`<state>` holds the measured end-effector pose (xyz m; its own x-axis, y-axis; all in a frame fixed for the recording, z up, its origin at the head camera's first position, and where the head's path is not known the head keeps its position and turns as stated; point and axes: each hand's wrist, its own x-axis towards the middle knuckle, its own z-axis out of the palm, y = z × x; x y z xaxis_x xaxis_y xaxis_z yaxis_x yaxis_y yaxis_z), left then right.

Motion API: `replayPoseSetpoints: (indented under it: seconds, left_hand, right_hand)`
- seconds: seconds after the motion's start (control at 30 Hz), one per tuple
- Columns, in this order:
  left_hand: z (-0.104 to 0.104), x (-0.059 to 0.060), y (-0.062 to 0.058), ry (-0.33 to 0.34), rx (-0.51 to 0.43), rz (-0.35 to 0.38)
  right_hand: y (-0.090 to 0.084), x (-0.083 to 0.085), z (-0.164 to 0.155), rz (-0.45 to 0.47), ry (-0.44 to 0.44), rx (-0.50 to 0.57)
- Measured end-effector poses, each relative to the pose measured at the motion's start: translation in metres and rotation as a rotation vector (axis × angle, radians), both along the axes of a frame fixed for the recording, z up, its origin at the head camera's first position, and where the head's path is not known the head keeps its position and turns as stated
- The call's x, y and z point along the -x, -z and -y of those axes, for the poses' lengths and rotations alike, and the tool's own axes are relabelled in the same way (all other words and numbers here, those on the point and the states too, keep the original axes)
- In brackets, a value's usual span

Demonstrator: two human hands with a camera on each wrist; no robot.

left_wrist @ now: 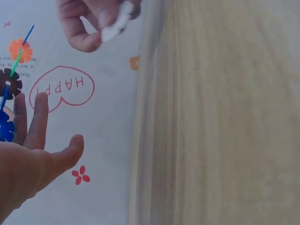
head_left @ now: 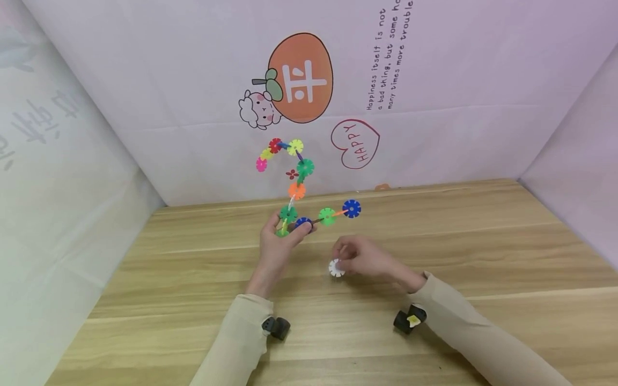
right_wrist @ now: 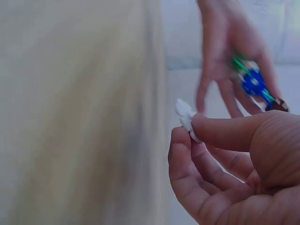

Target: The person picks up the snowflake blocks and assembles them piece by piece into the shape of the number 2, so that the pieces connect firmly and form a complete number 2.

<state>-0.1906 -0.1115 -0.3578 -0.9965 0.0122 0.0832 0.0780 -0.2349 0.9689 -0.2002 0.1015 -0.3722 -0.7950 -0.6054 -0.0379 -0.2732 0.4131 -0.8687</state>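
Note:
A bent chain of colourful notched plastic discs (head_left: 305, 168) rises in the air from my left hand (head_left: 275, 249). That hand holds it near its lower bend, the thumb beside a dark blue disc (head_left: 302, 222). From there a short branch runs right to another blue disc (head_left: 351, 209). In the left wrist view the thumb (left_wrist: 71, 152) stands out from the chain. My right hand (head_left: 366, 258) pinches a loose white notched disc (head_left: 335, 268) between thumb and fingertips, below the branch's end. The right wrist view shows this white disc (right_wrist: 185, 118) nearly edge-on.
Both hands are above a wooden table (head_left: 193, 300). A pale printed cloth (head_left: 193, 96) with a heart outline and an orange fruit drawing stands behind it. More cloth hangs at the left and right sides. Each wrist wears a small black camera.

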Motion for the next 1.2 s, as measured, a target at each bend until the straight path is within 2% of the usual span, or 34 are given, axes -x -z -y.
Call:
replayPoseSetpoints:
  seconds: [0.17,0.4,0.53,0.8,1.2]
  left_hand:
    - [-0.001,0.000,0.001,0.010,-0.009,-0.008]
    - [-0.001,0.001,0.002,0.017,-0.013,-0.013]
    - [-0.001,0.001,0.003,0.011,-0.004,0.000]
    - [0.002,0.001,0.003,-0.011,0.065,0.030]
    - [0.003,0.003,0.007,-0.007,0.105,0.062]
  right_hand:
    - [-0.015,0.007,-0.015,0.054,0.118,0.090]
    - [-0.033,0.014,-0.035,0.021,0.237,0.095]
    - [-0.038,0.020,-0.047,0.007,0.296,0.132]
    - [-0.048,0.024,-0.056,-0.083,0.332,0.206]
    - [-0.047,0.023,-0.057,-0.151,0.366,0.161]
